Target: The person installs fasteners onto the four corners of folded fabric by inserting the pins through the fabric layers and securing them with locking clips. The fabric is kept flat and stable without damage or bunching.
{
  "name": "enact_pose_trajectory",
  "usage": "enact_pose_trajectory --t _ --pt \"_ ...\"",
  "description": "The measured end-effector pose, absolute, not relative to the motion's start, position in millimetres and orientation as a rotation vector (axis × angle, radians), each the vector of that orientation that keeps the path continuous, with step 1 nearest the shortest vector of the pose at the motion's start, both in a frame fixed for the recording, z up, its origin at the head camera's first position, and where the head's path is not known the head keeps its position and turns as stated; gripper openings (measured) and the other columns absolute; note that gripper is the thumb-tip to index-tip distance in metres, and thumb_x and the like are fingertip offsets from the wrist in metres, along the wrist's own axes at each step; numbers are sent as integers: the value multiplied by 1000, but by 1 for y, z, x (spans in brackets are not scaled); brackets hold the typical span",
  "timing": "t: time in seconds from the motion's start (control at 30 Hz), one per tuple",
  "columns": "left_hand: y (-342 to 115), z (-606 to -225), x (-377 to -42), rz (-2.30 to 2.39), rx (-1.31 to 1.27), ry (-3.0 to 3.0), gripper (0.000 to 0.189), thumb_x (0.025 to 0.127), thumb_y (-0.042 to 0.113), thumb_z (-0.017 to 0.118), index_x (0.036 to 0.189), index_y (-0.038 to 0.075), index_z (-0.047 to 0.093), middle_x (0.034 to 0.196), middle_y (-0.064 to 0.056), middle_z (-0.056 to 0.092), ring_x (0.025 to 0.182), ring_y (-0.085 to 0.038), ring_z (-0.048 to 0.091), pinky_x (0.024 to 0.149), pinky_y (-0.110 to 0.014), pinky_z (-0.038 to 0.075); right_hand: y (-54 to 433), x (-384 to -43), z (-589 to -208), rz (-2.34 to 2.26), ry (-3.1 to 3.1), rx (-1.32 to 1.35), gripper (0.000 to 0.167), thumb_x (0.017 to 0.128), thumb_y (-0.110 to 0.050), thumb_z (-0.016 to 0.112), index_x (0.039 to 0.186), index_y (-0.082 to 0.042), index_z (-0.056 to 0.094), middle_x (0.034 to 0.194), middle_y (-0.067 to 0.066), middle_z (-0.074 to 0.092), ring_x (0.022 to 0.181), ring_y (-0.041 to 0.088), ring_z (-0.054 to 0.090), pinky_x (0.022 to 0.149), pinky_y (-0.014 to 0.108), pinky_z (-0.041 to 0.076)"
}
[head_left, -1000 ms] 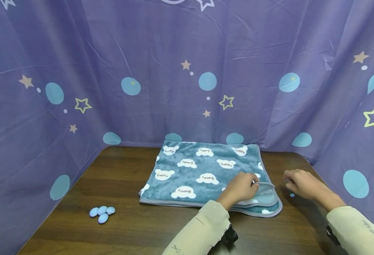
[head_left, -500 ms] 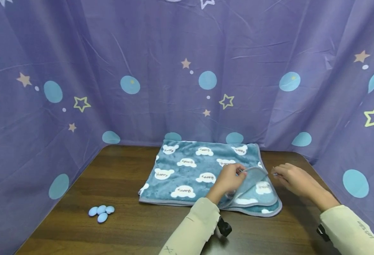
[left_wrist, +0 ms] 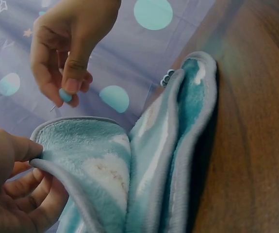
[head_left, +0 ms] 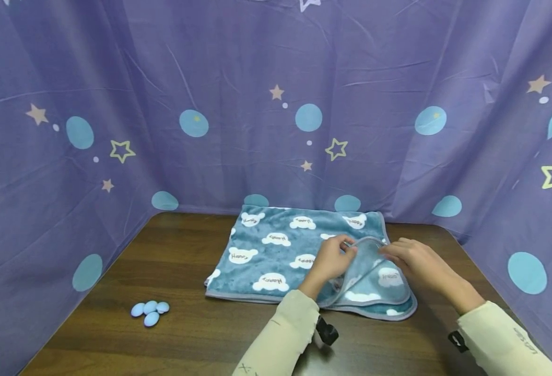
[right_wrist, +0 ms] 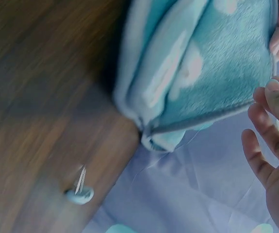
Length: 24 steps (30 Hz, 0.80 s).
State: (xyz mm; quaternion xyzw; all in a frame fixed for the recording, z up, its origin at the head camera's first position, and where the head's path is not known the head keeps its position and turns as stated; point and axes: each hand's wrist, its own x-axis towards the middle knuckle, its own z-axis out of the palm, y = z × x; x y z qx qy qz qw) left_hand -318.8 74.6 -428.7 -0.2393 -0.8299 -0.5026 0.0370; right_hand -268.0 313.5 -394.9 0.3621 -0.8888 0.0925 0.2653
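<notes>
A teal fleece blanket with white bear heads and grey edging lies folded on the table. My left hand pinches the grey edge of its raised top layer near the front right corner, peeling it up from the layers below. Between thumb and fingertips, my right hand pinches a pin with a blue oval head; its thin point sticks out close above the lifted edge in the left wrist view. Another blue-headed pin lies on the table right of the blanket, its metal prongs upward; in the head view it is hidden.
Several blue oval-headed pieces lie grouped on the left part of the dark wooden table. A purple curtain with stars and dots surrounds the table at the back and both sides.
My left hand has moved left and back, lifting the blanket's top layer. From the table at the right, my right hand has come left to the lifted edge with the pin.
</notes>
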Motion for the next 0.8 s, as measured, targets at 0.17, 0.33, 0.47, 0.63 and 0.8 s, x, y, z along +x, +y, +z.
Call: enact_pose_trajectory --t 0.17,0.33,0.47,0.63,0.8 --pt "75 -426 -319 -1565 -702 -2523 19 101 23 66 116 15 74 93 2 72 75 -4 63 68 -25 52 303 -271 -393 324 -2421 999 32 83 7 78 108 -13 78 106 -6 74 95 15 69 77 40 57" --pt "76 -425 -319 -1543 -715 -2494 18 101 22 66 115 14 74 92 0 73 75 -5 63 67 -24 52 297 -278 -393 383 -2434 1023 28 85 4 78 106 -13 78 103 -5 75 92 14 69 73 36 57" --pt "75 -426 -318 -1547 -731 -2501 18 102 24 64 116 16 73 95 -2 73 73 -5 63 64 -24 51 297 -284 -395 424 -2433 1024 26 84 5 79 105 -12 78 101 -4 75 88 11 68 70 34 56" --pt "75 -424 -316 -1551 -737 -2505 19 103 24 64 118 17 73 97 -2 73 71 -4 62 63 -24 51 296 -291 -397 483 -2376 1041 27 82 8 80 101 -10 78 96 -3 72 85 9 64 68 30 53" --pt "75 -422 -315 -1545 -733 -2519 19 103 24 65 118 18 74 97 -2 73 69 -5 62 61 -24 51 294 -297 -398 494 -2347 1002 27 80 6 82 98 -14 79 108 5 64 96 22 56 79 38 46"
